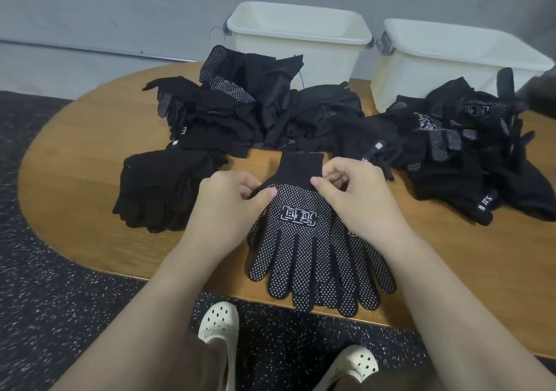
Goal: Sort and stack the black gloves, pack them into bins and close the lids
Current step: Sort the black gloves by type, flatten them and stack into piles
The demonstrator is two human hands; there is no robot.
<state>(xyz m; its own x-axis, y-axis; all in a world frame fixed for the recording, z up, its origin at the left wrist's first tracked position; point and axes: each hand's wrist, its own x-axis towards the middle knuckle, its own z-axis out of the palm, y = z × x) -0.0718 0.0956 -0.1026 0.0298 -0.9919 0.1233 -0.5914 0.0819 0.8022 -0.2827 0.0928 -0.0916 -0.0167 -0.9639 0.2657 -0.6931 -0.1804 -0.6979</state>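
Pinching the edges of a dotted black glove (304,225) near its cuff, the left hand (228,201) and right hand (358,192) hold it flat on the wooden table (84,150) at lower centre, both with curled fingers (264,193) gripping fabric. It lies atop other dotted gloves. A loose glove pile (240,104) spreads behind, a neater stack (159,186) sits left, and two open white bins (301,32) stand along the top.

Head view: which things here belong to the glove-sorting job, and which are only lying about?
Job: black dotted gloves pinched by left hand and right hand; loose black glove heaps; two cream plastic bins.
Lying about: oval wooden table; white perforated clogs.
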